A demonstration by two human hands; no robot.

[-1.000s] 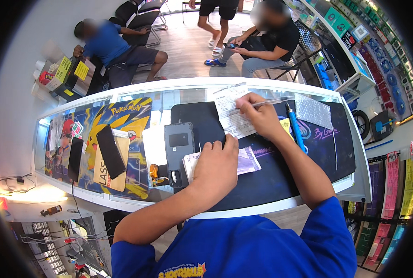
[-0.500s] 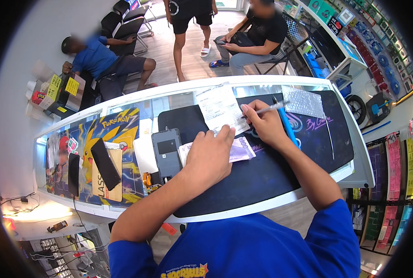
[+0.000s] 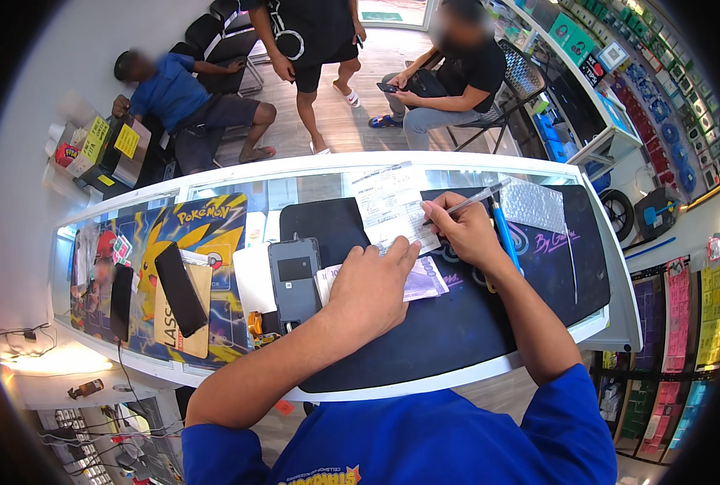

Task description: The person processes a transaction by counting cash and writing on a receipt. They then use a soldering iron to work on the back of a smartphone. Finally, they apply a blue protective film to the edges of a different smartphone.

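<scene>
A white printed form (image 3: 386, 202) lies on the black mat. My left hand (image 3: 372, 283) rests flat across its lower edge and over a small stack of purple banknotes (image 3: 427, 279), fingers stretched out. In a writing grip, my right hand (image 3: 465, 234) is closed on a clear pen (image 3: 483, 195), its tip at the form's right side. Left of the banknotes sits a grey phone housing (image 3: 294, 271). A blue stick-like tool (image 3: 504, 238) lies beside my right hand, partly under the wrist. A piece of bubble wrap (image 3: 532, 204) is just beyond it.
On the counter's left, a dark phone (image 3: 180, 289) lies on a brown envelope (image 3: 204, 323), and another dark phone (image 3: 120, 303) has a cable attached. Small orange parts (image 3: 256, 325) lie near the housing. Beyond the white-edged glass counter (image 3: 327, 165) are two seated people and one standing.
My view has shifted slightly, with the counter lower in the picture. The standing person has moved closer and to the left. Both hands keep nearly the same places on the form.
</scene>
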